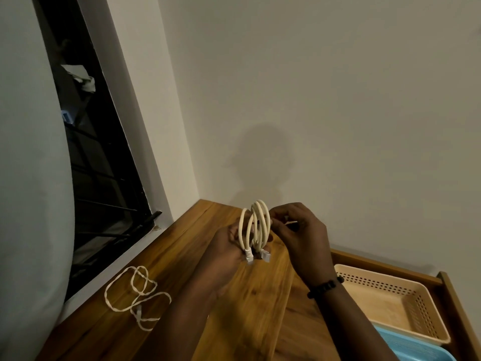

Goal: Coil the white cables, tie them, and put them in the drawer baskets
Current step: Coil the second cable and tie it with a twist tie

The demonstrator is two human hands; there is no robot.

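A white cable coil (pixel 256 225) stands upright in several loops above the wooden desk top (pixel 166 256). My left hand (pixel 226 252) grips the bottom of the coil, where two clear plugs (pixel 257 255) hang down. My right hand (pixel 299 230) pinches the right side of the loops, with a thin white tie between its fingers. A second white cable (pixel 135 295) lies loose and uncoiled on the desk at the left. In the open drawer at the right sit a beige basket (pixel 416 303) and a blue basket (pixel 416 347).
A dark window with bars (pixel 99 165) lies left of the desk. A plain wall stands behind. The drawer's wooden rim (pixel 453 295) juts up at the far right. A dark beaded bracelet (pixel 325 286) is on my right wrist.
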